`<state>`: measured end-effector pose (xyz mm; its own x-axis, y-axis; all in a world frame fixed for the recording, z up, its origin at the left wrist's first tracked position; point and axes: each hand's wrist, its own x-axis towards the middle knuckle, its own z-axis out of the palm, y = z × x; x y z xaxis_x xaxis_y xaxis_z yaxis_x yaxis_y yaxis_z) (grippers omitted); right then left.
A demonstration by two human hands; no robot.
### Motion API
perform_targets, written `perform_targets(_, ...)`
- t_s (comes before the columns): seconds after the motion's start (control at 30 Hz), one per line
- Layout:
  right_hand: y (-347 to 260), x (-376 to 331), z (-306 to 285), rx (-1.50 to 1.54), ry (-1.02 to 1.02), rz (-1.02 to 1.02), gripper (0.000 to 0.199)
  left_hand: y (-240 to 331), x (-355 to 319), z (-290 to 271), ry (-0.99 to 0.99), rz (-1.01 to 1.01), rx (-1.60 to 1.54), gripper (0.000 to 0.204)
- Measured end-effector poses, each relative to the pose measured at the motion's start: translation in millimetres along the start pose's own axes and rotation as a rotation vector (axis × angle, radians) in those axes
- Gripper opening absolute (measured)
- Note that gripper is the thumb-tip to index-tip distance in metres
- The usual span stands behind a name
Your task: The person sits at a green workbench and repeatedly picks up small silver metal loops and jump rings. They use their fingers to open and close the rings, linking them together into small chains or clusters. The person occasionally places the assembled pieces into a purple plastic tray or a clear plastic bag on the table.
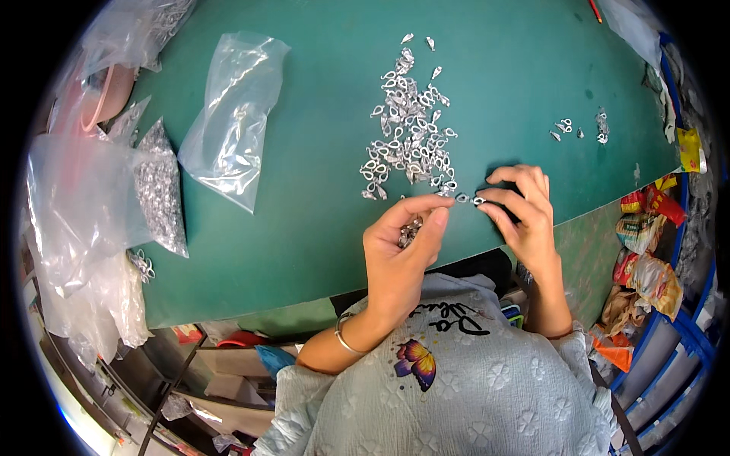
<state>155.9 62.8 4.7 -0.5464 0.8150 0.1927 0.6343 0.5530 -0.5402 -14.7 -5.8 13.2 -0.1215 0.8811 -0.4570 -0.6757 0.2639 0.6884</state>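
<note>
My left hand (403,254) is curled closed, with several small silver loop-shaped metal parts (411,231) cupped inside it. Its thumb and index finger point toward a single loop-shaped part (461,197), close to the fingertips. Facing it, my right hand (526,216) pinches another silver loop-shaped part (479,201) between thumb and fingers, low over the table. A loose pile of the same teardrop-like parts (411,137) spreads on the green tabletop (319,152) just beyond both hands.
A few more parts (564,125) lie farther right. On the left are a flat clear plastic bag (236,114), a bag filled with silver parts (160,182), and a pink basin (114,95). Packets (646,281) and a blue rack (692,334) stand past the table's right edge.
</note>
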Motion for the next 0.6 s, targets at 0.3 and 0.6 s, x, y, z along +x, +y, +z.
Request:
perform_targets(0.3,-37,-23,-14,0.627,0.112,0.176,0.013,-14,-21,5,-0.129,0.142,0.26,0.024)
perform_targets(0.6,-60,-44,-23,0.717,0.162,0.15,0.015,-16,-41,8,-0.232,0.21,0.328,0.018)
